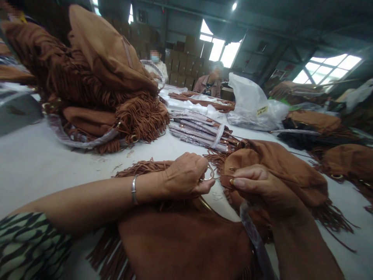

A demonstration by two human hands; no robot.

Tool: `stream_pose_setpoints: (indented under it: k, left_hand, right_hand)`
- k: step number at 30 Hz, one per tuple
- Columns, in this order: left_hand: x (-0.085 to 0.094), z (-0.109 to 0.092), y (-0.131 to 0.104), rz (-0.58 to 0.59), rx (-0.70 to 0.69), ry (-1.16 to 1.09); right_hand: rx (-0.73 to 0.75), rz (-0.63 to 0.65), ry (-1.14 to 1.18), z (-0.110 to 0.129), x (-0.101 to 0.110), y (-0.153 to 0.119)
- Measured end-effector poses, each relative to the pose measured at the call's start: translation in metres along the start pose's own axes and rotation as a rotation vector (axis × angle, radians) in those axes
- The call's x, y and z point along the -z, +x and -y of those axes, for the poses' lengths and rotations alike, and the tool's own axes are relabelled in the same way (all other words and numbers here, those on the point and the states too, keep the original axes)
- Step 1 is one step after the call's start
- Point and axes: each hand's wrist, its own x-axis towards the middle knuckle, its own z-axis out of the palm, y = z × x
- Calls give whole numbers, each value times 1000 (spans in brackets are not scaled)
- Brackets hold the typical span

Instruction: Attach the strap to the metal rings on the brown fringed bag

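A brown fringed bag lies at the near edge, its gold zipper curving below my hands. My left hand is closed, thumb and fingers pinching a metal ring. To its right my right hand pinches a thin brown cord with a small gold-coloured piece at the fingertips. The cord seems to run toward the ring between the hands. A plastic-wrapped strap hangs beside my right wrist. Another brown bag lies behind my right hand.
Fringed brown bags are piled high at the left of the white table. Wrapped straps lie bundled at the centre, near a clear plastic bag. More bags lie at right. Two people sit across, before stacked cartons.
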Motion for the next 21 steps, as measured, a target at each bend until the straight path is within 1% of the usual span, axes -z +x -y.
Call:
stream_pose_setpoints:
  k: [4, 7, 14, 21]
  left_hand:
    - [-2, -1, 1, 98, -47, 68]
    - [-4, -1, 0, 120, -86, 112]
    - [-10, 1, -5, 23, -186, 134]
    - [-14, 2, -7, -8, -219, 193]
  right_hand:
    - [14, 110, -104, -2, 0, 0]
    - [4, 148, -143, -3, -1, 2]
    - [-17, 148, -240, -1, 0, 4]
    - [-1, 178, -279, -4, 1, 3]
